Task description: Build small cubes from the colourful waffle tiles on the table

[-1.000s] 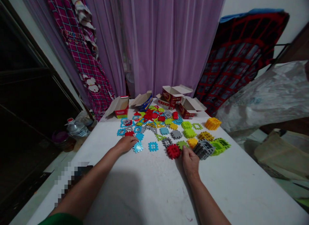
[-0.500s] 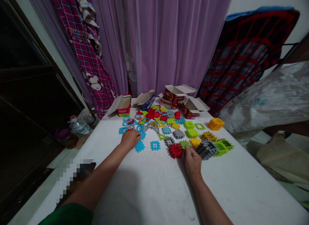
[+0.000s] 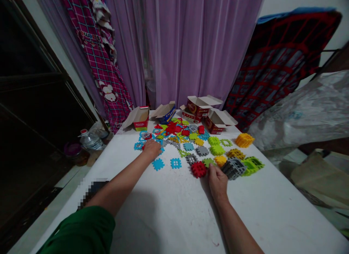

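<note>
My left hand (image 3: 152, 149) reaches over the near left side of the pile of toy building tiles, above some blue pieces. Its back faces me and hides the fingertips. In front of it, a solid blue tile (image 3: 158, 164) and a blue window tile (image 3: 176, 163) lie flat on the table. My right hand (image 3: 217, 177) rests on the table with its fingers curled; whatever they hold is hidden. Just left of it sits a red tile stack (image 3: 199, 169), with an olive-green tile (image 3: 208, 162) at the fingertips. A grey tile stack (image 3: 233, 168) leans close on its right.
Mixed tiles (image 3: 174, 129) spread across the white table (image 3: 174, 214). Behind them stand open cardboard boxes, among them a red one (image 3: 141, 122) and a blue one (image 3: 167, 115). Yellow stacks (image 3: 244, 140) and lime-green window tiles (image 3: 253, 166) lie to the right.
My left hand has moved slightly forward and away from the solid blue tile, deeper over the pile. My right hand has stayed in place.
</note>
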Tool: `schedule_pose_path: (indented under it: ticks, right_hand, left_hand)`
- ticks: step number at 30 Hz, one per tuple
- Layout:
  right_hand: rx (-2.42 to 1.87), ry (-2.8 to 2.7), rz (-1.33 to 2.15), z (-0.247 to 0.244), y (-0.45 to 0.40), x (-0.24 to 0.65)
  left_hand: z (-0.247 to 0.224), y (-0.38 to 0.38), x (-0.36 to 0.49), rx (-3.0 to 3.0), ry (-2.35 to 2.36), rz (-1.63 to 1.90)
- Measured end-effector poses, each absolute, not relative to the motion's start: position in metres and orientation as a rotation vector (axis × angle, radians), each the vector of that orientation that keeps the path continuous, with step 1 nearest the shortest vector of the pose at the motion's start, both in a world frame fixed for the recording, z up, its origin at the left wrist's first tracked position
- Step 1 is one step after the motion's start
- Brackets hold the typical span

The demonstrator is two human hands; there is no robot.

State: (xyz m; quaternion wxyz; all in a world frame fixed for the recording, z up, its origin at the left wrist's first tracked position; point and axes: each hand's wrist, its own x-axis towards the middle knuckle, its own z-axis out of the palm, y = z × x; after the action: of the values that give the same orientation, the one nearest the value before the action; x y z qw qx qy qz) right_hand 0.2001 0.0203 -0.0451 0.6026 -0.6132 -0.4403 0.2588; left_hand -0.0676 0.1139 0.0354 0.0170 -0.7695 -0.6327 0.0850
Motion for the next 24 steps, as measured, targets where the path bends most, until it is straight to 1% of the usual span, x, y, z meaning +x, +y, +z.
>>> schedule_pose_path:
  ticks: [3, 10, 15, 17, 19, 21, 24]
  right_hand:
    - [-1.42, -1.006, 0.606, -0.047, 0.021, 0.2]
    - [-1.423, -1.004, 0.612, -0.048, 0.02, 0.2]
    - [-1.405, -1.014, 0.611, -0.049, 0.02, 0.201]
    - [-1.406, -1.014, 0.608, -0.049, 0.02, 0.201]
    - [-1.424, -1.013, 0.614, -0.049, 0.021, 0.201]
    - [-1.44, -1.016, 0.627, -0.049, 0.021, 0.201]
    - [-1.442, -1.02, 0.63, -0.049, 0.02, 0.202]
  left_hand:
    - [0.035, 0.108, -0.073, -2.406, -1.951, 0.287]
    - [0.029, 0.115, -0.066, -2.403, -2.016, 0.203]
    - [0.04, 0.109, -0.065, -2.406, -1.977, 0.098]
    - [0.042, 0.102, -0.07, -2.398, -1.97, -0.094]
    - [0.036, 0.095, -0.076, -2.372, -2.04, -0.414]
    - [0.023, 0.088, -0.081, -2.33, -2.25, -0.719]
    - [0.001, 0.079, -0.086, -2.239, -2.724, -0.896]
